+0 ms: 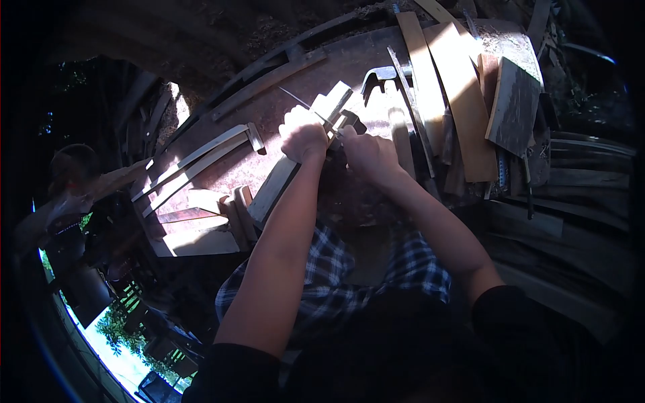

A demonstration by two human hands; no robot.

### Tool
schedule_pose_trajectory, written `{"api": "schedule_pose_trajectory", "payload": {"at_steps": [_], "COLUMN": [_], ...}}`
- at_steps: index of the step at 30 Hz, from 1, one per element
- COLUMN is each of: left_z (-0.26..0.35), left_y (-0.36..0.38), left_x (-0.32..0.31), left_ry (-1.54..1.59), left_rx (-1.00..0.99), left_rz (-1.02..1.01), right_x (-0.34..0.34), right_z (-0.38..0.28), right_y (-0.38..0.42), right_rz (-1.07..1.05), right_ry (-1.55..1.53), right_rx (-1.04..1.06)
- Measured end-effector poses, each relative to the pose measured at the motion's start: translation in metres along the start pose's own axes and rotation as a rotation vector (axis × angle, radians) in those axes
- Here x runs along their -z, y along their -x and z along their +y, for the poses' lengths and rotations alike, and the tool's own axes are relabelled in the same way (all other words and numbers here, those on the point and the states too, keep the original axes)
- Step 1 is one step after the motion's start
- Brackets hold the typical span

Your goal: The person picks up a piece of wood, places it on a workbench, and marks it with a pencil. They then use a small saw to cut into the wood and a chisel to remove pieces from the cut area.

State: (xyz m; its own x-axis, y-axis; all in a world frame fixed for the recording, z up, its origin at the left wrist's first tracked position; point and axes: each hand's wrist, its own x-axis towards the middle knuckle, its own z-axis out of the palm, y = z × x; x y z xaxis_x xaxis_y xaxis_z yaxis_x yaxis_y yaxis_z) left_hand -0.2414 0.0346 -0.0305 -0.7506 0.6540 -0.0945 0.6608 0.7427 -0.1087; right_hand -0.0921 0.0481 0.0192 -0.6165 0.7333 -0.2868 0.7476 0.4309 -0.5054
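Note:
My left hand (304, 134) is closed on a pale wooden piece (332, 101) that slants across the work table. A thin pointed metal tool (294, 97) sticks out past the left hand and runs between both hands. My right hand (368, 154) is wrapped round the near end of this tool, close to a small dark block (351, 121). Below the left hand, a long wooden beam (271, 191) lies at a slant, partly hidden by the left forearm. The exact grip of the fingers is partly hidden.
A hammer (381, 75) lies beyond the right hand. Several boards (463, 101) and a thin saw-like strip (411, 107) are at the right of the table (222, 171). Joined wooden strips (195, 161) and short blocks lie at the left. Another person (74, 188) is at the far left.

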Motion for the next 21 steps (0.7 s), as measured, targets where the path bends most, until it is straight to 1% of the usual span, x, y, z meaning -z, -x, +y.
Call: {"api": "schedule_pose_trajectory", "payload": {"at_steps": [1, 3, 4, 6, 7, 8, 9, 11, 13, 14, 18, 20, 21], "left_z": [-0.001, -0.003, -0.001, -0.001, -0.002, -0.002, -0.001, 0.0, 0.002, 0.0, -0.002, -0.001, -0.001], "left_y": [-0.003, -0.007, -0.006, 0.0, 0.001, 0.001, 0.0, -0.003, -0.001, -0.001, -0.003, -0.001, -0.003], "left_x": [-0.002, -0.007, -0.004, 0.0, -0.002, -0.004, -0.005, -0.007, 0.007, -0.001, -0.003, -0.002, -0.005], "left_ry": [0.0, -0.055, -0.052, -0.011, -0.015, -0.004, 0.009, 0.049, 0.016, 0.018, 0.002, 0.004, -0.027], "left_rx": [0.0, 0.039, 0.043, -0.004, 0.014, 0.016, 0.008, 0.034, 0.04, 0.028, 0.036, -0.002, 0.018], "left_rz": [0.004, -0.221, -0.223, -0.053, -0.06, -0.001, 0.06, 0.058, -0.121, -0.028, -0.096, 0.002, -0.069], "right_x": [-0.003, -0.003, 0.006, 0.023, 0.032, 0.035, 0.033, 0.026, 0.001, -0.006, 0.002, 0.02, 0.021], "right_z": [-0.002, 0.0, 0.004, 0.007, 0.008, 0.008, 0.006, 0.001, -0.002, -0.003, 0.005, 0.01, 0.012], "right_y": [-0.008, -0.002, 0.014, 0.041, 0.053, 0.058, 0.056, 0.035, -0.006, -0.016, 0.008, 0.045, 0.05], "right_rz": [0.008, 0.003, -0.026, -0.07, -0.16, -0.248, -0.253, -0.148, -0.092, -0.051, -0.057, -0.174, -0.181], "right_ry": [-0.005, -0.007, -0.02, -0.033, -0.012, 0.009, 0.008, -0.002, 0.003, 0.001, -0.01, -0.024, -0.012], "right_rx": [0.008, 0.011, 0.004, 0.007, -0.068, -0.145, -0.142, -0.063, -0.024, 0.015, 0.01, -0.1, -0.115]}}
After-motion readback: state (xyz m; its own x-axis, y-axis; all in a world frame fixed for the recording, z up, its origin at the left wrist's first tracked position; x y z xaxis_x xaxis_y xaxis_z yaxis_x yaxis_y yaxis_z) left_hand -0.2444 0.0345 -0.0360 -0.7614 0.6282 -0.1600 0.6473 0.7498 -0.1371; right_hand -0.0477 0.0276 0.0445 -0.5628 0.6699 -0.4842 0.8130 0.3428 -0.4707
